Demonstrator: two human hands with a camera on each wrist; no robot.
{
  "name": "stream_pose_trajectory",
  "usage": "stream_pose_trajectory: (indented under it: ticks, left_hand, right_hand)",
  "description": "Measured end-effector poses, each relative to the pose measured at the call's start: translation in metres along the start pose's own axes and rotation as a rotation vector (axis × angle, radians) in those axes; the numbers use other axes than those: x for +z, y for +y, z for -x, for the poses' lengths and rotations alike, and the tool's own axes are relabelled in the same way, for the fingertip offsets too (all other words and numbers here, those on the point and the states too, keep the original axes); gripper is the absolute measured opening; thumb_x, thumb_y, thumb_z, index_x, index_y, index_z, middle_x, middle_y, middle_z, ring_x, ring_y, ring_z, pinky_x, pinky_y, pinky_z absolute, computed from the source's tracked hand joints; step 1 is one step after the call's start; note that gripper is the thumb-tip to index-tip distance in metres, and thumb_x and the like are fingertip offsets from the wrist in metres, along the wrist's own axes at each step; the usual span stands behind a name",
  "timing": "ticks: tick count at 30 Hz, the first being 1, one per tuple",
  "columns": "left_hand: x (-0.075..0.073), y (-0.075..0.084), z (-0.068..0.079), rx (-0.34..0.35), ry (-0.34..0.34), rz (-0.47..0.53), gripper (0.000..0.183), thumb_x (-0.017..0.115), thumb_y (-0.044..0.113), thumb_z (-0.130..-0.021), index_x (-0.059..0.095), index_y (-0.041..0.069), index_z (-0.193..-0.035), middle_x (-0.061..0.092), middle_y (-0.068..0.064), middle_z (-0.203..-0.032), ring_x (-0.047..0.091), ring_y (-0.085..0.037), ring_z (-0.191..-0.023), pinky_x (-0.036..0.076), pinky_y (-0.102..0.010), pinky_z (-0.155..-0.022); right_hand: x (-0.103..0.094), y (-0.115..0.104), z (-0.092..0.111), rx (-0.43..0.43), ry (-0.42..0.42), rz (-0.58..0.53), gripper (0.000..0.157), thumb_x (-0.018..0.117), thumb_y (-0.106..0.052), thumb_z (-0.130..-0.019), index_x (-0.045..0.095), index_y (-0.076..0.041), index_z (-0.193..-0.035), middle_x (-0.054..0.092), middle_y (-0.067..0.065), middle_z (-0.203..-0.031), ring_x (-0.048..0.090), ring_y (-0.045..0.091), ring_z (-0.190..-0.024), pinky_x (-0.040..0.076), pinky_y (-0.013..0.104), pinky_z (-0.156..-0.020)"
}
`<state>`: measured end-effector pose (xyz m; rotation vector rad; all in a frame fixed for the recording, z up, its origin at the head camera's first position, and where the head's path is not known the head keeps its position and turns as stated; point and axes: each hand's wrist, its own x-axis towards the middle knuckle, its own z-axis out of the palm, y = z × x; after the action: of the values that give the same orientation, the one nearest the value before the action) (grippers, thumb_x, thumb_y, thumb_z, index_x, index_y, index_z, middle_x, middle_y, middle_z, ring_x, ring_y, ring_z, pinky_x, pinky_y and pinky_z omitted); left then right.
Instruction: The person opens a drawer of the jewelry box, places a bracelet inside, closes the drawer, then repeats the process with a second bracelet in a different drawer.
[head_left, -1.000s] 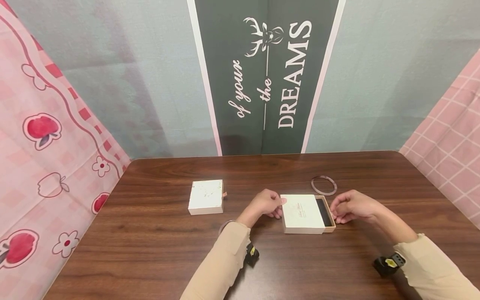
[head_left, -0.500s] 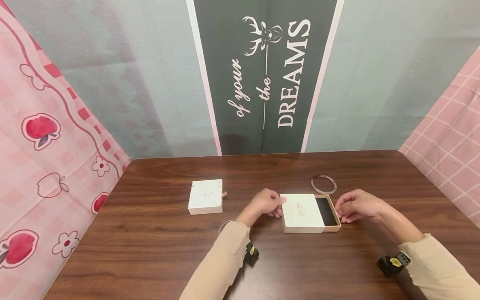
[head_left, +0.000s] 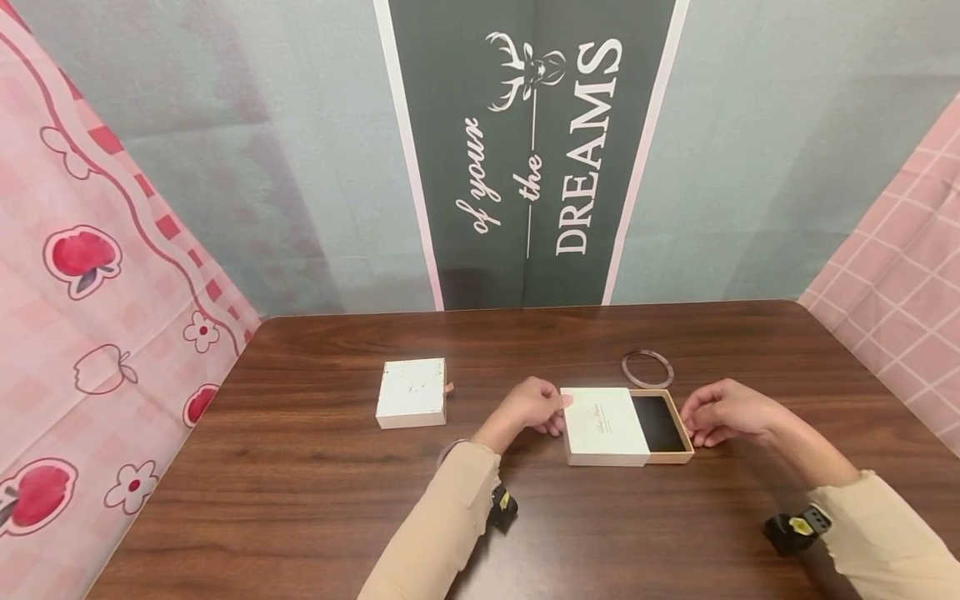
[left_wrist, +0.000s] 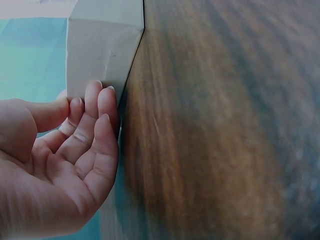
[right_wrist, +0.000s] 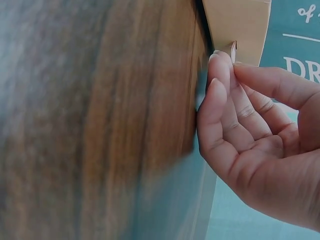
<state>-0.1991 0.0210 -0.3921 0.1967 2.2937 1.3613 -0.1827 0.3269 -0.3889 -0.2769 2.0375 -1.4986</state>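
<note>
A white drawer-style gift box lies on the wooden table, its dark-lined inner drawer standing partly out to the right. My left hand holds the left end of the outer sleeve, thumb at the upper edge and fingers against the end. At the drawer's right end, my right hand pinches a small ribbon pull tab between thumb and fingers. A pale purple bangle lies just behind the box.
Another white box with a short ribbon tab stands to the left. A thin ring shows beside my left forearm, partly hidden by it. Fabric hangings surround the table at the back and sides.
My right hand has moved right and the drawer has slid farther out of the sleeve, showing more of its dark lining. The left hand and the sleeve have stayed in place.
</note>
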Motion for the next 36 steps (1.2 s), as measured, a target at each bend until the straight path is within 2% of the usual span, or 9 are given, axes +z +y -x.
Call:
stream_pose_trajectory:
  ticks: [13, 22, 29, 36]
  left_hand:
    - [0.001, 0.0, -0.001, -0.004, 0.007, -0.009, 0.03, 0.056, 0.02, -0.091, 0.056, 0.001, -0.069, 0.06, -0.008, -0.059, 0.059, -0.014, -0.053, 0.049, -0.025, -0.052]
    - [0.001, 0.001, 0.001, -0.009, 0.011, -0.003, 0.03, 0.056, 0.02, -0.091, 0.056, -0.001, -0.07, 0.061, -0.01, -0.06, 0.061, -0.016, -0.053, 0.049, -0.025, -0.052]
    - [0.001, 0.001, 0.001, -0.016, 0.01, 0.008, 0.03, 0.057, 0.021, -0.091, 0.056, -0.001, -0.07, 0.061, -0.009, -0.06, 0.06, -0.015, -0.053, 0.049, -0.025, -0.053]
    - [0.001, 0.001, 0.0, -0.011, 0.008, 0.006, 0.031, 0.057, 0.021, -0.091, 0.055, 0.0, -0.069, 0.06, -0.008, -0.058, 0.06, -0.015, -0.053, 0.049, -0.025, -0.053]
  right_hand:
    - [-0.006, 0.003, 0.005, -0.01, -0.006, 0.029, 0.022, 0.05, 0.006, -0.083, 0.047, 0.024, -0.095, 0.061, 0.01, -0.075, 0.061, 0.015, -0.062, 0.052, 0.029, -0.057]
    - [-0.01, 0.004, 0.007, -0.01, -0.006, 0.038, 0.02, 0.05, 0.005, -0.084, 0.049, 0.022, -0.093, 0.061, 0.009, -0.074, 0.061, 0.015, -0.062, 0.052, 0.03, -0.057]
    - [-0.014, 0.005, 0.009, -0.023, -0.016, 0.035, 0.012, 0.05, 0.006, -0.083, 0.057, 0.014, -0.089, 0.061, 0.007, -0.074, 0.061, 0.015, -0.063, 0.052, 0.03, -0.058]
    - [-0.017, 0.006, 0.01, -0.026, -0.022, 0.042, 0.015, 0.05, 0.005, -0.084, 0.054, 0.018, -0.091, 0.061, 0.006, -0.074, 0.062, 0.015, -0.064, 0.052, 0.031, -0.059]
